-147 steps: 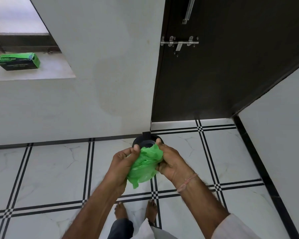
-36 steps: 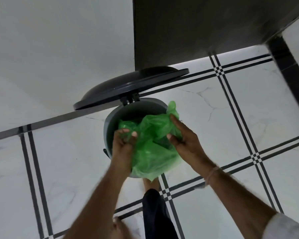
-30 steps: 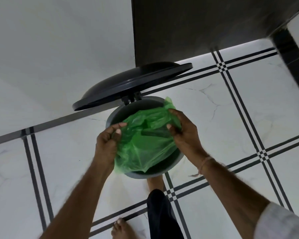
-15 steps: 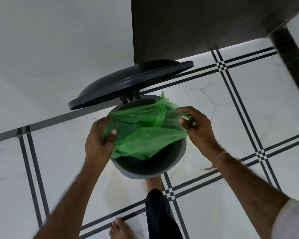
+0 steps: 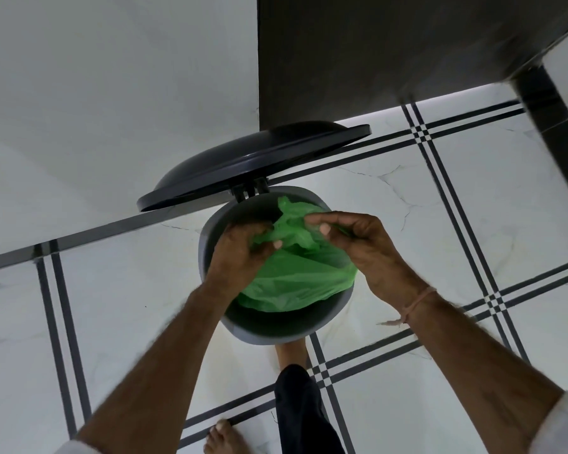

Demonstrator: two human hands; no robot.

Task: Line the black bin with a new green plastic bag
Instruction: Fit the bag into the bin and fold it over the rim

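A round black bin (image 5: 276, 332) stands on the tiled floor right below me, its domed lid (image 5: 250, 162) tipped up at the back. A crumpled green plastic bag (image 5: 295, 280) hangs into the bin's mouth, loose and bunched at its top. My left hand (image 5: 240, 253) pinches the bag's upper edge on the left side. My right hand (image 5: 364, 244) grips the same bunched edge on the right, fingertips close to the left hand. The bag's bottom and the bin's floor are hidden.
A white wall (image 5: 112, 93) rises behind the bin and a dark door (image 5: 374, 54) stands to its right. My bare feet (image 5: 225, 437) and a dark trouser leg (image 5: 302, 407) are just in front of the bin, one foot at its base.
My hands have drawn together over the bin's middle, bunching the bag's top edge that was spread wide half a second ago. The lid stays up.
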